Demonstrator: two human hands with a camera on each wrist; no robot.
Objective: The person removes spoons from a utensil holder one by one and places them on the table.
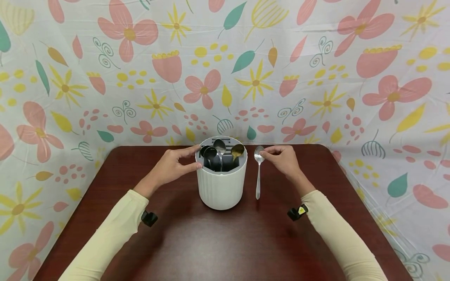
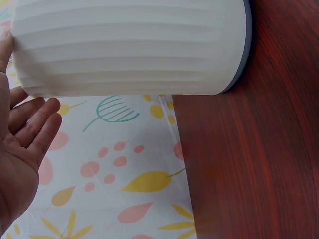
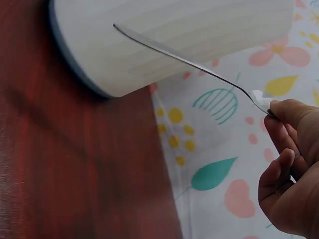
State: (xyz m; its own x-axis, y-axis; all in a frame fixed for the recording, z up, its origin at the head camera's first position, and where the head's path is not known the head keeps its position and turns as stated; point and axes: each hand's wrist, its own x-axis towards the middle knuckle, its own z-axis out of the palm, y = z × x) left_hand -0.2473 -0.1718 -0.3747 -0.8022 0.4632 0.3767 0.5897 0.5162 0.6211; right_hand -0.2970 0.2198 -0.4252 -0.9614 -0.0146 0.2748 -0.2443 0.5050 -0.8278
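Note:
A white ribbed utensil holder (image 1: 220,191) stands upright on the table, with several spoons in its grey compartments. Among them are a silver spoon (image 1: 219,147), a gold spoon (image 1: 237,150) and a black spoon (image 1: 210,153). My left hand (image 1: 172,166) rests against the holder's left rim, thumb and fingers spread; the left wrist view shows the fingers (image 2: 42,122) extended beside its wall. To the right of the holder, my right hand (image 1: 284,160) pinches a silver spoon (image 3: 184,60) by its bowl. Its handle hangs downward, above the table in the right wrist view.
The dark red-brown wooden table (image 1: 218,249) reaches back to a flower-printed cloth (image 1: 204,89). Small black devices, one at the left wrist (image 1: 149,218) and one at the right wrist (image 1: 297,212), are strapped near the sleeves.

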